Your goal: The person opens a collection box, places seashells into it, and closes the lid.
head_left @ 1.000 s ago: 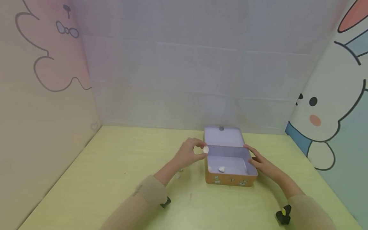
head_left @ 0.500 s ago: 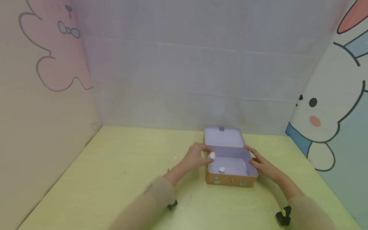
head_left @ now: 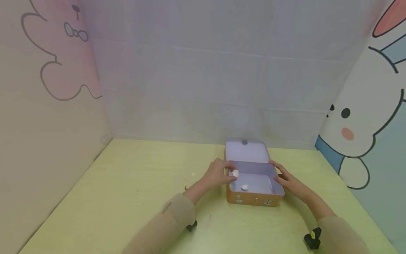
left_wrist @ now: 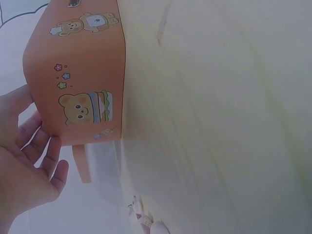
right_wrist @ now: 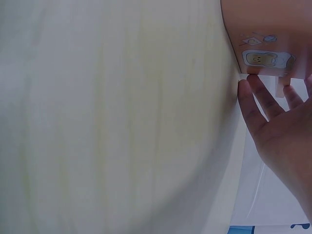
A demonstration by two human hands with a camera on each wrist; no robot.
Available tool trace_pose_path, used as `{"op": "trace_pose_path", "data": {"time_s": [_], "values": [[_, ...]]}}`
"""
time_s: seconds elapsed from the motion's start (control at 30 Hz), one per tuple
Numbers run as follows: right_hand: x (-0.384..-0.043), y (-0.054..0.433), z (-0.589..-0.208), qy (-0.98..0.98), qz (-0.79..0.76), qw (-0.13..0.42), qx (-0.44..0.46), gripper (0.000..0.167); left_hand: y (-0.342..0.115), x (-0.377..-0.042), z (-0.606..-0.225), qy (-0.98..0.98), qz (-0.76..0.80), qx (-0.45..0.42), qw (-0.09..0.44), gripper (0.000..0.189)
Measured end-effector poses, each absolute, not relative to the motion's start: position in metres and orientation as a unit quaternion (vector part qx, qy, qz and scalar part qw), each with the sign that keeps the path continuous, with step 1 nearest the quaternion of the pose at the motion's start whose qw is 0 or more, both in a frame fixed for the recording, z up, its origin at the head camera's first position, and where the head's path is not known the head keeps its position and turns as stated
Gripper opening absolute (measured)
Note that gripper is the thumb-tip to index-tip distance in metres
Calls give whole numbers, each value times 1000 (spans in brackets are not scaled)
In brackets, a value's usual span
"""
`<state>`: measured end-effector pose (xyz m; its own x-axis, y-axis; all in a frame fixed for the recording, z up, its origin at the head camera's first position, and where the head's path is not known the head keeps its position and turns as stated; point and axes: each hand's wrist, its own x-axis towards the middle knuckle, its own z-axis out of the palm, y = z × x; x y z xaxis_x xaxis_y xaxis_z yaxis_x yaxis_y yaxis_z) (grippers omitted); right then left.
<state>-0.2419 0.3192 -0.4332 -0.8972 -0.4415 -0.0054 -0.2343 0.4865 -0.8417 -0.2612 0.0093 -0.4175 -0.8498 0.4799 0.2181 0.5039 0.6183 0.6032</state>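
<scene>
A small orange suitcase-style box (head_left: pixel 255 199) with a lilac inside and bear pictures stands with its lid (head_left: pixel 247 151) laid back. My left hand (head_left: pixel 219 173) reaches over its left rim and pinches a small white shell-like piece (head_left: pixel 235 173) between thumb and fingers, above the box floor. Another white piece (head_left: pixel 245 187) lies inside near the front wall. My right hand (head_left: pixel 293 183) holds the box at its back right side, thumb at the rim; in the right wrist view its fingertips (right_wrist: pixel 252 80) meet the box's back corner.
Small shell-like pieces (left_wrist: pixel 146 222) lie on the yellow table (head_left: pixel 127 197) left of the box, partly behind the left forearm in the head view. Behind the table rises a pale wall (head_left: pixel 184 88); cartoon-printed walls flank both sides.
My left hand has moved right and slightly down, bringing the white shell-like piece from outside the left rim to over the box's inside. The right hand and the box have stayed put.
</scene>
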Motion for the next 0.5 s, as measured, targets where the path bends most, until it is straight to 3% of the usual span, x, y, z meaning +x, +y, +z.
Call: {"op": "trace_pose_path", "data": {"time_s": [0.5], "values": [[-244, 322, -438, 859, -461, 114, -190, 59, -1, -260, -405, -899, -337, -281, 6, 37]]}}
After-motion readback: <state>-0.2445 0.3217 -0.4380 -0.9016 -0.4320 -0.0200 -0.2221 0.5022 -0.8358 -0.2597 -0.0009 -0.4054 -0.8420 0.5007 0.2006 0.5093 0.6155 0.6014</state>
